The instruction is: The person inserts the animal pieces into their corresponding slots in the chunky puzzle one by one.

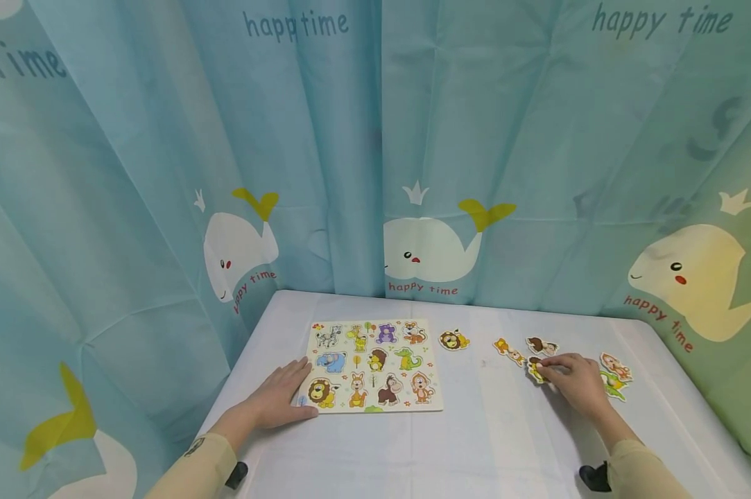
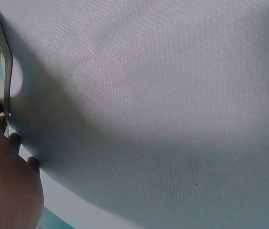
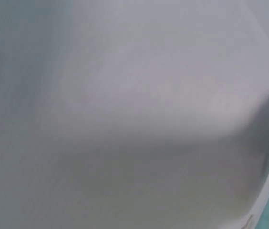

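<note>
Pinching an animal piece [image 1: 534, 373]: right hand [image 1: 576, 381]

- Left sleeve [image 1: 197, 470]: pale beige cloth, its cuff ending short of the wrist.
- Mark [image 1: 194, 445]: small and dark, on the left sleeve's outer side near the cuff edge, too small to read.
- Right sleeve [image 1: 645, 473]: the same pale beige, with a curved cuff edge.
- Left pod [image 1: 238, 475]: black, small, rounded, at the cuff's inner side.
- Right pod [image 1: 595, 478]: black, uneven in outline, at the cuff's inner side.
- Left hand [image 1: 281, 394], right hand [image 1: 576, 380]: both bare.
</note>
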Motion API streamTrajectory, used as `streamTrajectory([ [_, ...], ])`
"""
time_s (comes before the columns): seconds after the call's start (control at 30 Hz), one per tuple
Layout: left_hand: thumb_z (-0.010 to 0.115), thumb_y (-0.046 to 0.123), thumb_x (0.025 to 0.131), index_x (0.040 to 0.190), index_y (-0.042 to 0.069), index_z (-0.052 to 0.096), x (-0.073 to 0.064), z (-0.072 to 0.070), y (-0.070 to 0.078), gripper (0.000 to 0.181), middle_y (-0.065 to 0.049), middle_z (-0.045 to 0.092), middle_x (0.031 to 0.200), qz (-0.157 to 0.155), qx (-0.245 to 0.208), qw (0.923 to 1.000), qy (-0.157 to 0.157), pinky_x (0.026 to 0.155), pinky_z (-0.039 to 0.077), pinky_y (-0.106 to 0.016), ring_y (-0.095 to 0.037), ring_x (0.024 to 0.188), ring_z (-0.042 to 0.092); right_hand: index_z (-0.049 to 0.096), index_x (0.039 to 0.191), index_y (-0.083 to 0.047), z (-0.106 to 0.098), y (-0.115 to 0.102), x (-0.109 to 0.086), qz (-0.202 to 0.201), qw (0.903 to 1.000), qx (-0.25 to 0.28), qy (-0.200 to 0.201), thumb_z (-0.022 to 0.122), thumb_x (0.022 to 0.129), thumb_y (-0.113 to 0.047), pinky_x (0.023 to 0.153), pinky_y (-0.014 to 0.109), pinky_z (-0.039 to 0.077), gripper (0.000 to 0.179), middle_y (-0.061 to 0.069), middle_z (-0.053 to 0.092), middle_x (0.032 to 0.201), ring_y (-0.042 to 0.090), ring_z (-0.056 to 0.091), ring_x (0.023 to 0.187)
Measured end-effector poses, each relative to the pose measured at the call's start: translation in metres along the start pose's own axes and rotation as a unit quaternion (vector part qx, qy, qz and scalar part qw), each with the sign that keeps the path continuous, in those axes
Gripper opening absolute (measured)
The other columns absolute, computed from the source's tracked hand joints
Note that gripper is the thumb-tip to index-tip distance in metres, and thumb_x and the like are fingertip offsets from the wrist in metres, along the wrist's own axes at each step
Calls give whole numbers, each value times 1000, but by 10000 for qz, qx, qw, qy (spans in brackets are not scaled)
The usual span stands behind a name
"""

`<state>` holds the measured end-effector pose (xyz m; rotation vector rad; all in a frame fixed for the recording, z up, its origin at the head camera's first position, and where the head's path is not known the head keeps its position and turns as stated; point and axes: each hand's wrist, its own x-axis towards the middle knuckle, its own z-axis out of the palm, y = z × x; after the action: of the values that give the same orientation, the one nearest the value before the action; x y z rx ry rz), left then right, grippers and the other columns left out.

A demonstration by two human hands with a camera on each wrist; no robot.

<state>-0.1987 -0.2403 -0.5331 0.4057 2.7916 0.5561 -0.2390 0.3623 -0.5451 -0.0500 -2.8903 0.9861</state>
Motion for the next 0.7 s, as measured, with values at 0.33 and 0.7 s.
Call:
streamTrajectory([
  [0.33, 71, 63, 87, 160, 5, 32, -1, -1, 2, 101, -10, 23, 169, -43, -38, 10000, -22, 126, 16, -52, -34, 155, 17, 78, 103, -3, 15, -32, 9, -365, 9988, 298, 98, 76, 95, -28, 96, 65, 36, 27, 31, 57, 132, 50, 37, 124],
  [0.7, 71, 63, 87, 160, 6, 32, -1, -1, 3, 101, -10, 23, 169, -89, -30, 9999, -37, 126, 17, -52, -34, 155, 18, 80, 95, -3, 39, -77, 15, -958, 9925, 465, 607, 81, 89, -21, 101, 62, 34, 19, 22, 70, 109, 45, 54, 111],
])
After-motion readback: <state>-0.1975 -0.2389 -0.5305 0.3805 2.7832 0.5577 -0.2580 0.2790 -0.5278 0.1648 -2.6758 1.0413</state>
